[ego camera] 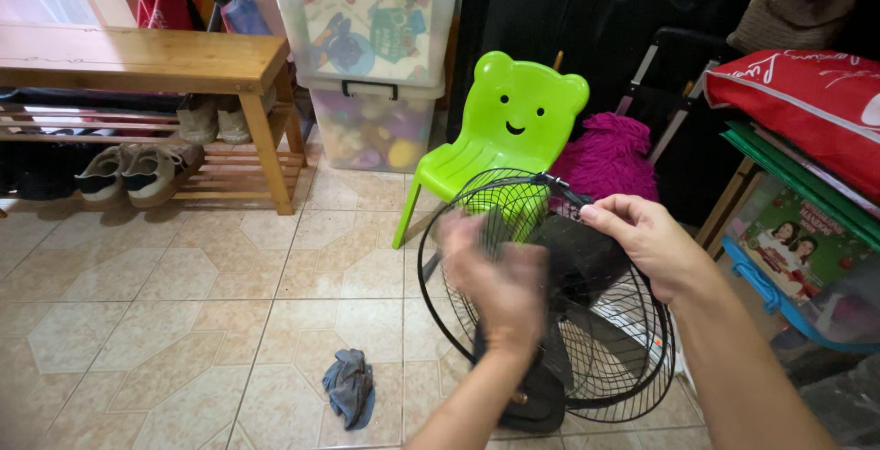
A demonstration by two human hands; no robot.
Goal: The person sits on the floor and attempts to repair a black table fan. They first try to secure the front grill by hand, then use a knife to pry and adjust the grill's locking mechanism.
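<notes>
A black floor fan with a round wire guard [632, 331] stands on the tiled floor in front of me. My right hand [642, 235] grips the top rim of the guard, near a small clip. My left hand [495, 280] is blurred with motion in front of the guard's left half, fingers spread; whether it touches the wires I cannot tell. The fan's dark motor housing and base [532, 395] show below my left wrist.
A small green plastic chair [504, 129] with a face stands just behind the fan, a purple fluffy cushion [610, 152] beside it. A grey-blue rag [350, 386] lies on the floor. A wooden shoe bench [137, 60], stacked clear bins [376, 56] and red bags [807, 106] surround the spot.
</notes>
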